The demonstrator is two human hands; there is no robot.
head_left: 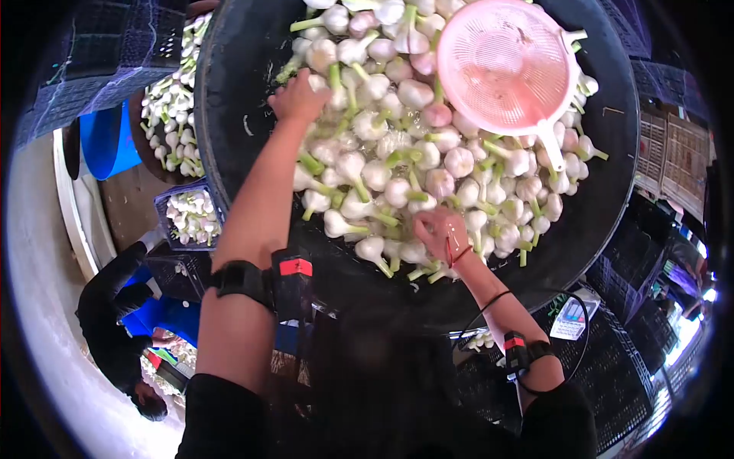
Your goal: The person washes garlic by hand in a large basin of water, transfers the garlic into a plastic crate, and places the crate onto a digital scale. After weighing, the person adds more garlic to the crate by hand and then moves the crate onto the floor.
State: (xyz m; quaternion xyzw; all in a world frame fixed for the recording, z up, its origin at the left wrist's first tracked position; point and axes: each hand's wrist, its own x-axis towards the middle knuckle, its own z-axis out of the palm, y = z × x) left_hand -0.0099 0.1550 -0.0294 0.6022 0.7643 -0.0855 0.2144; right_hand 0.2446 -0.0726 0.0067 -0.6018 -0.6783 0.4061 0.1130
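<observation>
down in the big black tub (229,115), a heap of garlic bulbs (413,153) fills the middle, white and pinkish heads with short green stalk stubs, some wet-looking. the left hand (297,98) reaches far into the left edge of the heap, fingers curled down among the bulbs; whether it has closed on a bulb i cannot tell, since the fingertips are hidden. the right hand (442,233) rests on the near edge of the heap, fingers bent around what looks like 1 bulb, though the hold is partly hidden.

as a judgement, each bulb should be light, firm and rounded, with a papery skin that may be slick where damp; the stiff green stub or the fat of the head gives the surest hold, and a hard squeeze could bruise or split the cloves.

counts: 1 tub, 1 pink strainer (506,65) lying on top of the heap at the far right, its handle pointing toward the near side. the bulbs in the tub are far too many to count, well over 50. to the left, outside the tub, 1 small crate (191,218) holds more garlic, and another pile (170,115) lies beyond it. 1 other person in dark clothes (115,329) crouches at the lower left, well apart from both hands.
</observation>
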